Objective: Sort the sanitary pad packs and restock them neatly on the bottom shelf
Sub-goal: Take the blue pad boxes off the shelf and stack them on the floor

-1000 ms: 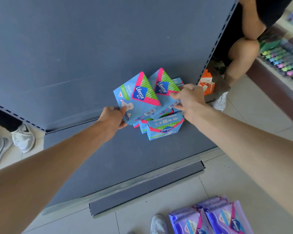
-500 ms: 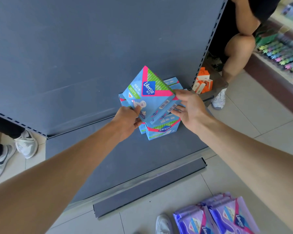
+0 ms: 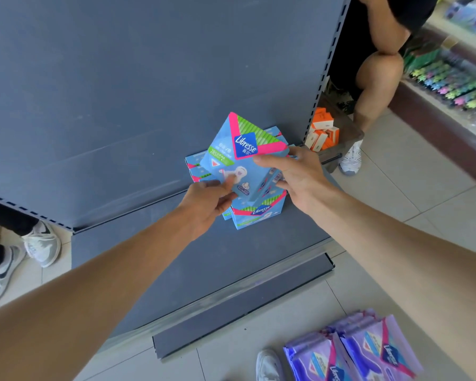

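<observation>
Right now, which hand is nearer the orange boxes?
Right. The right hand holds the blue pack just left of the orange boxes; the left hand holds its other corner, farther left.

White "Libresse" logo on the tilted blue pack (image 3: 245,149), the blue pack beneath (image 3: 259,215) and the purple packs (image 3: 368,350)

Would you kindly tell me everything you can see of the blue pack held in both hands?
The blue pack is a flat carton, seemingly glossy cardboard, light blue with pink bands, a green striped corner, a dark blue Libresse logo and a pad picture. A barcode shows on its right edge. It is tilted, one corner pointing up, above the stacked packs on the bottom shelf. The left hand pinches its lower corner; the right hand grips its right corner.
</observation>
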`<action>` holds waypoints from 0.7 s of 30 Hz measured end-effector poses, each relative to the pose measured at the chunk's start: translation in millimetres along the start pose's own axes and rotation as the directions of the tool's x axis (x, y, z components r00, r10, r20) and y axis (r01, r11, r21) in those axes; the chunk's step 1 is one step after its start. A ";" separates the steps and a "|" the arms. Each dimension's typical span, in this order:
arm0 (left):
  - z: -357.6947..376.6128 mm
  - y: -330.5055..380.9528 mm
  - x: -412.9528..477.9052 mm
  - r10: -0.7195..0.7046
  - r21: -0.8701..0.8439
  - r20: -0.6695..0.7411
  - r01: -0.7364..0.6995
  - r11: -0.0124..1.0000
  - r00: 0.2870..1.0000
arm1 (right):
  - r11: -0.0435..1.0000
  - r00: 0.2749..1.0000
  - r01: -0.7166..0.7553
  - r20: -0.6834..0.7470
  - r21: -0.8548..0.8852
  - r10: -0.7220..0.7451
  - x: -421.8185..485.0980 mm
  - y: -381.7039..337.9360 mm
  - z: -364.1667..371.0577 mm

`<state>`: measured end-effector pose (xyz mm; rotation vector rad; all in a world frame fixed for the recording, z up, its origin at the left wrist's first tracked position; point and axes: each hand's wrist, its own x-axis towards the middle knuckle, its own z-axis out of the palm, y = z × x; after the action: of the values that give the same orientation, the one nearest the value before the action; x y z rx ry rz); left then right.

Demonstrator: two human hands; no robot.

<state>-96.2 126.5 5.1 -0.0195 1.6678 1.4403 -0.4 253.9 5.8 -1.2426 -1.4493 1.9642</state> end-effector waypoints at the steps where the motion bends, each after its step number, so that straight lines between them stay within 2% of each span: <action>1: -1.3 4.1 -1.0 0.013 -0.023 -0.062 -0.014 1.000 0.998 | 1.000 1.000 -0.007 0.015 0.028 0.007 -0.5 -2.5 -3.8; 2: -2.7 9.0 -0.3 0.042 -0.032 -0.148 -0.047 0.998 0.988 | 0.999 1.000 -0.010 0.029 0.043 0.009 -1.1 -4.6 -8.3; 4: -3.7 20.4 5.2 0.151 0.089 -0.293 -0.131 0.987 0.944 | 0.999 0.998 -0.018 0.064 0.045 0.015 -3.0 -7.9 -19.2; 6: -3.6 31.3 9.0 0.235 0.187 -0.299 -0.185 0.965 0.925 | 0.999 0.994 -0.042 0.105 0.023 0.039 -6.7 -10.7 -26.7; 8: 2.2 38.7 10.1 0.215 0.206 -0.201 -0.173 0.963 0.956 | 0.997 0.988 -0.072 0.140 0.016 0.069 -10.9 -12.2 -32.9; 10: 10.4 42.2 8.2 0.123 0.213 -0.059 -0.107 0.971 0.991 | 0.996 0.982 -0.084 0.173 0.027 0.078 -15.4 -13.4 -37.8; 13: 22.1 39.9 6.0 -0.034 0.211 0.134 0.005 0.977 0.990 | 0.993 0.977 -0.106 0.191 0.053 0.094 -20.8 -14.7 -43.7; 21: 39.8 19.3 -1.5 0.026 0.160 0.304 -0.078 0.984 0.952 | 0.978 0.988 -0.138 0.087 0.156 0.126 -35.0 -9.7 -73.3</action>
<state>-81.8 163.5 24.6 0.3277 1.5393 1.2628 77.2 272.0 24.3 -1.2311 -1.2407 2.1923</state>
